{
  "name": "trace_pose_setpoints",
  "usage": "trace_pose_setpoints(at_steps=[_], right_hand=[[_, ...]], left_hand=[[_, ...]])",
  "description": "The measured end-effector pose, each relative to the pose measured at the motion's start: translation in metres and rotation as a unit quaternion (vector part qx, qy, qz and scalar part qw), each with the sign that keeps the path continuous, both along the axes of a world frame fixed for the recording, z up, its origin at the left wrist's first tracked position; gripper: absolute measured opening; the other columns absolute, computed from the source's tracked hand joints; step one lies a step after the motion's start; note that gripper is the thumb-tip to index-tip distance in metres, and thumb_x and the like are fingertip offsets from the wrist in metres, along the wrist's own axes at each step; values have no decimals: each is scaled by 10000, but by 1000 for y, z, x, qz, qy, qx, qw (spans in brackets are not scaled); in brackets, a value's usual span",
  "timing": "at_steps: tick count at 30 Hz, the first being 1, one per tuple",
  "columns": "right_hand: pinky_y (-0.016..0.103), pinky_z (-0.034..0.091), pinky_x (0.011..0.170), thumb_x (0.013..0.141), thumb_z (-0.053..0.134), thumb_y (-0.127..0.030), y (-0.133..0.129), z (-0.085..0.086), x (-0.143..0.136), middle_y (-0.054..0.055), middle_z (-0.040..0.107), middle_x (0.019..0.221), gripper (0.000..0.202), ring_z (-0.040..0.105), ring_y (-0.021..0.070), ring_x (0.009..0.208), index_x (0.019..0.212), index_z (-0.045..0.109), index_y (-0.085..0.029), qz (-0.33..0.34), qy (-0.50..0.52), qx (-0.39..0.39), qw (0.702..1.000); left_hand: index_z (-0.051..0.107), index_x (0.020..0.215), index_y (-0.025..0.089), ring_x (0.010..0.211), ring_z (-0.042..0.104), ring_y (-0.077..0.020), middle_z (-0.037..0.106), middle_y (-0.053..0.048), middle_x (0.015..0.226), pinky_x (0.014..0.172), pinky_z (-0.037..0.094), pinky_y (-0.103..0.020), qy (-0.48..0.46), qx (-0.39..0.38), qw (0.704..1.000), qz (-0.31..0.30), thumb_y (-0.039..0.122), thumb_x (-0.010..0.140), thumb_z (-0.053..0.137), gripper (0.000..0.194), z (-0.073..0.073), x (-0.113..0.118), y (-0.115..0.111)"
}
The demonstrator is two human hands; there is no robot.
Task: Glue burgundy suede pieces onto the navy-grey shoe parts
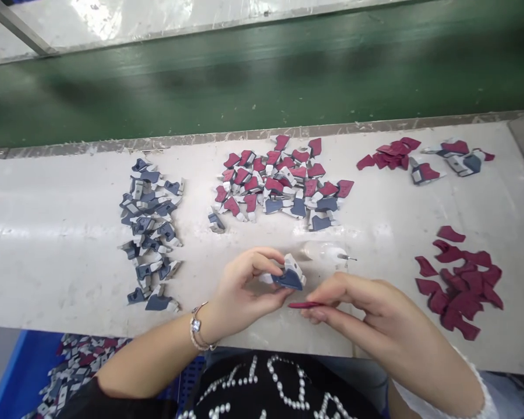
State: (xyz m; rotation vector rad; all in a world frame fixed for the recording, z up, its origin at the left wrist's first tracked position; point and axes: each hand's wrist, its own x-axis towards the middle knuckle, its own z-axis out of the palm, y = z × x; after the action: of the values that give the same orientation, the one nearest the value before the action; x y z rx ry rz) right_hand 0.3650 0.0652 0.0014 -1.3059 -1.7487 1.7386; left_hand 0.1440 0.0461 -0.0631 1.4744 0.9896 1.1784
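Observation:
My left hand (253,285) holds a blue and white part (290,276) between thumb and fingers, its white block end facing up and right. Close by on the right, my right hand (353,302) pinches a thin dark red piece (303,305), seen nearly edge-on; the piece and the part are apart. Just beyond both hands lies a small clear bottle (327,252) with a metal tip pointing right. To the right is a loose heap of dark red pieces (463,285). Blue and white parts (148,233) form a column at the left.
Parts with red faces (275,180) cluster mid-table (70,233). At the back right are a small red pile (390,156) and a few assembled parts (456,156). A green strip (244,81) runs behind the table. Below the near left edge stands a blue bin (20,372) full of parts.

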Motion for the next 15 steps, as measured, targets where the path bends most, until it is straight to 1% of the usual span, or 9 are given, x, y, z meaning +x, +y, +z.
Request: trace_pose_setpoints(at_steps=[2, 4, 8, 10, 15], right_hand=[[269, 544, 702, 981, 638, -319, 2, -1, -3, -40, 768, 851, 125, 717, 156, 771, 922, 748, -311, -1, 5, 1, 1000], [264, 532, 675, 988, 640, -340, 2, -3, -4, -49, 759, 836, 128, 706, 149, 754, 917, 746, -320, -9, -4, 1, 1000], [260, 529, 633, 977, 668, -404, 0, -8, -5, -41, 728, 779, 187, 708, 151, 726, 840, 685, -278, -43, 3, -26, 999], [254, 542, 661, 976, 672, -402, -1, -10, -5, -36, 731, 783, 202, 721, 150, 748, 829, 662, -265, -52, 19, -44, 998], [230, 565, 749, 1014, 625, -371, -2, -14, -5, -26, 757, 851, 162, 745, 137, 842, 900, 647, -258, -57, 47, -77, 994]], left_hand=[[616, 994, 197, 853, 738, -132, 681, -75, 1109, 710, 640, -217, 2, 1, 1000, 5, 167, 838, 795, 239, 0, 1, 0], [629, 982, 195, 894, 737, -152, 685, -75, 1071, 718, 636, -226, 9, 9, 1000, 9, 182, 829, 809, 236, 0, 2, 0], [643, 947, 193, 876, 712, -150, 685, -46, 951, 761, 619, -251, 32, 36, 999, 17, 185, 796, 840, 249, 1, 2, 1], [645, 940, 191, 879, 713, -152, 696, -42, 935, 771, 613, -256, 38, 41, 998, 13, 179, 796, 839, 242, 1, 2, 2], [680, 944, 194, 875, 726, -144, 735, -32, 921, 797, 617, -254, 49, 71, 996, 10, 137, 809, 824, 206, 1, 2, 3]])
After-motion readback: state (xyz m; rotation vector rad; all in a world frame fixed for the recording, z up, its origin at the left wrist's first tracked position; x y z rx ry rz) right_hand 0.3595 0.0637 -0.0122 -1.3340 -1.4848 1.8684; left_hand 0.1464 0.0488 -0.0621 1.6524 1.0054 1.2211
